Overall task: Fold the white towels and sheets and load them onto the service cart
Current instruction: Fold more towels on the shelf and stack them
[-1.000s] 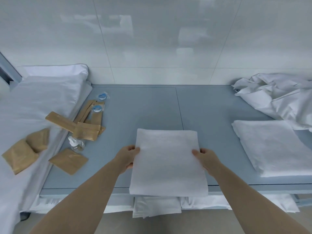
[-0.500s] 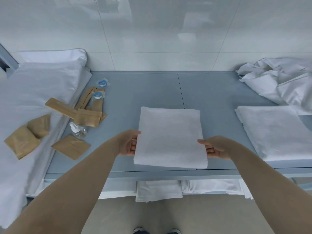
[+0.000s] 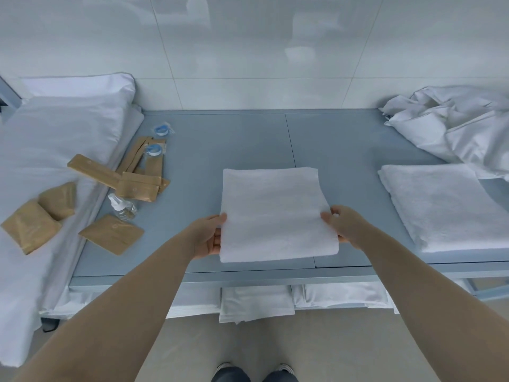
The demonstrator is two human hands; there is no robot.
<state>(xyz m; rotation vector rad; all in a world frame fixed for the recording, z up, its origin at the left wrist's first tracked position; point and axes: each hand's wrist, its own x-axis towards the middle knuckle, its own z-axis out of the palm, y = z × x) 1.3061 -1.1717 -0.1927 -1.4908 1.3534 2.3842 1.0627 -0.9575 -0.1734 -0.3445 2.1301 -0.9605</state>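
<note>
Grey cart top (image 3: 344,150) bore the folded towel (image 3: 275,213), long axis pointing away; my left hand (image 3: 206,238) and right hand (image 3: 344,227) gripped its side edges.

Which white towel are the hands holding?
The folded white terry towel in the middle of the grey cart top, gripped at its sides by both hands. The other folded white towel, at the right, lies untouched.

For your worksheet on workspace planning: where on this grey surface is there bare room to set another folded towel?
Bare grey top lies behind the held towel up to the wall, and between it and the folded stack. The left is crowded with brown packets and a bottle.
</note>
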